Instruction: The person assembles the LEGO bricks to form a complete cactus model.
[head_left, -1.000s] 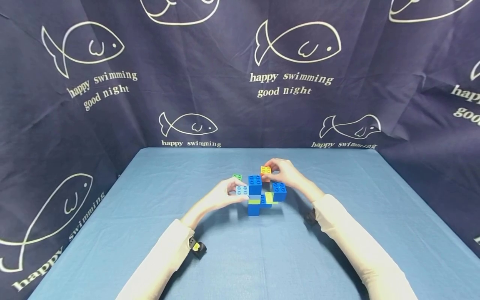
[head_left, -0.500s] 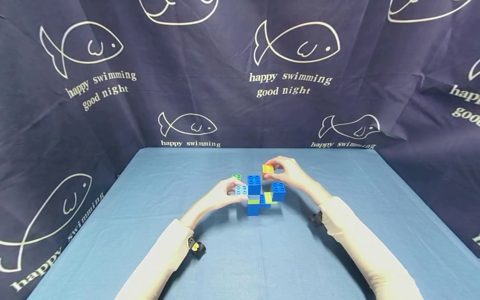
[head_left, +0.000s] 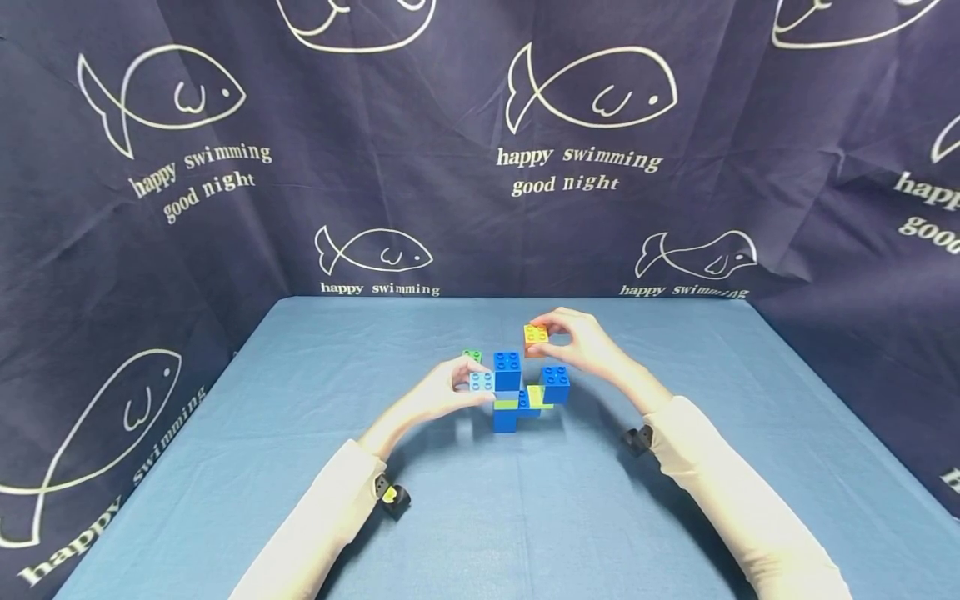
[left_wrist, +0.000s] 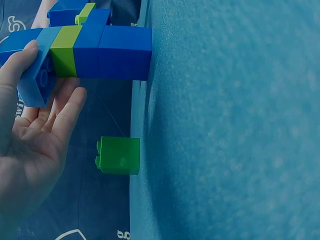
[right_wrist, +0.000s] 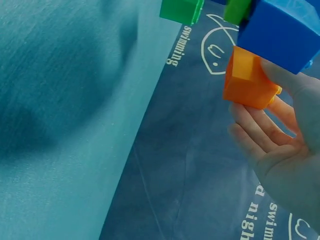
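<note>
A tower of toy building bricks stands upright mid-table, with a dark blue brick [head_left: 507, 375] on top and a lime layer [left_wrist: 65, 51] lower down. My left hand [head_left: 441, 389] grips a light blue brick [head_left: 482, 382] jutting from the tower's left side, thumb on one face and fingers behind. On the tower's right, a lime piece [head_left: 536, 396] bears another dark blue brick [head_left: 556, 386]. Behind that arm, my right hand [head_left: 587, 342] pinches an orange brick [right_wrist: 246, 80] between thumb and fingers, its studs facing up in the head view.
A green brick [left_wrist: 120, 156] sits on the table behind my left fingers, partly hidden in the head view. The blue cloth-covered table [head_left: 480, 517] ends at a dark fish-print curtain [head_left: 480, 208]. Small black cameras [head_left: 393, 498] are strapped at both wrists.
My right hand has drawn the orange brick slightly up and to the right, away from the tower. My left hand keeps its grip on the light blue brick, and the tower stays put.
</note>
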